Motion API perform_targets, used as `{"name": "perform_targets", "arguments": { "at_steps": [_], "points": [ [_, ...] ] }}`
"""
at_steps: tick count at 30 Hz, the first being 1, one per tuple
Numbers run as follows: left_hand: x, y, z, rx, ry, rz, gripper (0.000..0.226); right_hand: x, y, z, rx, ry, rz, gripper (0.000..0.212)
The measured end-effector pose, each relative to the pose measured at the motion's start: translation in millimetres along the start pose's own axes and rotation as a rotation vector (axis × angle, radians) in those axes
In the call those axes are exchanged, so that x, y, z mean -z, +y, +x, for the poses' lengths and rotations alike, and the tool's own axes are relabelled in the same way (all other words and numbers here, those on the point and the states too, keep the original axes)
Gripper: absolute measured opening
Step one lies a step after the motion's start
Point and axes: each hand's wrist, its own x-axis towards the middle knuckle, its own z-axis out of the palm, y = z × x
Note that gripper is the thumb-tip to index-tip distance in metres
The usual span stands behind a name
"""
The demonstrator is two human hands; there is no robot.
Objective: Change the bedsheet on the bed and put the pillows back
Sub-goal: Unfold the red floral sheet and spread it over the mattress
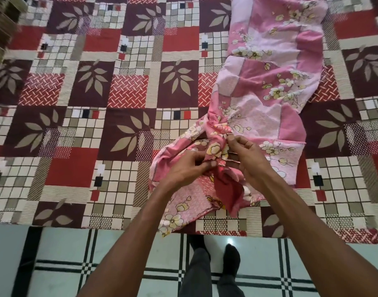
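A pink floral sheet (267,67) lies bunched in a long strip across the right half of the bed, from the far side to the near edge. Under it the bed wears a maroon, red and cream patchwork sheet (102,99) with leaf squares, spread flat. My left hand (183,168) pinches a gathered fold of the pink sheet near the bed's front edge. My right hand (248,161) grips the same bunched end just beside it, fingers curled into the cloth. No pillows are in view.
The bed's near edge (119,226) runs across the lower frame. Below it is a pale tiled floor with black line pattern (76,264), where my legs and feet (213,260) stand close to the bed. A woven surface (1,28) shows at the far left.
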Motion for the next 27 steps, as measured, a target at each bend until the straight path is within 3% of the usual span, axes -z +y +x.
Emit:
{"name": "perform_targets", "arguments": {
  "at_steps": [6, 10, 13, 15, 18, 20, 23, 27],
  "points": [
    [37, -11, -3, 0.066, 0.063, -0.068, 0.019, 17, 7, 19, -0.056, 0.248, 0.054, 0.020],
    [63, -22, -4, 0.126, 0.460, -0.203, 0.031, 24, -8, 22, -0.087, 0.281, 0.122, 0.021],
    [74, -20, -5, 0.156, 0.751, -0.299, 0.033, 4, -27, 14, -0.085, 0.129, 0.226, 0.024],
    [67, -14, -5, 0.113, 0.702, -0.397, 0.036, -21, -39, 7, -0.099, -0.020, 0.271, 0.021],
    [43, -5, -3, -0.015, 0.361, -0.642, 0.061, -58, -44, 2, -0.103, -0.237, 0.253, 0.029],
    [29, -2, -2, -0.065, 0.176, -0.596, 0.064, -70, -40, 1, -0.112, -0.287, 0.166, 0.027],
    [18, -12, 6, -0.046, 0.138, -0.357, 0.047, -56, -20, 3, -0.099, -0.187, 0.031, 0.026],
    [11, -8, 14, 0.079, 0.288, -0.382, 0.026, 3, 13, -9, -0.118, 0.115, 0.008, 0.021]
  ]
}}
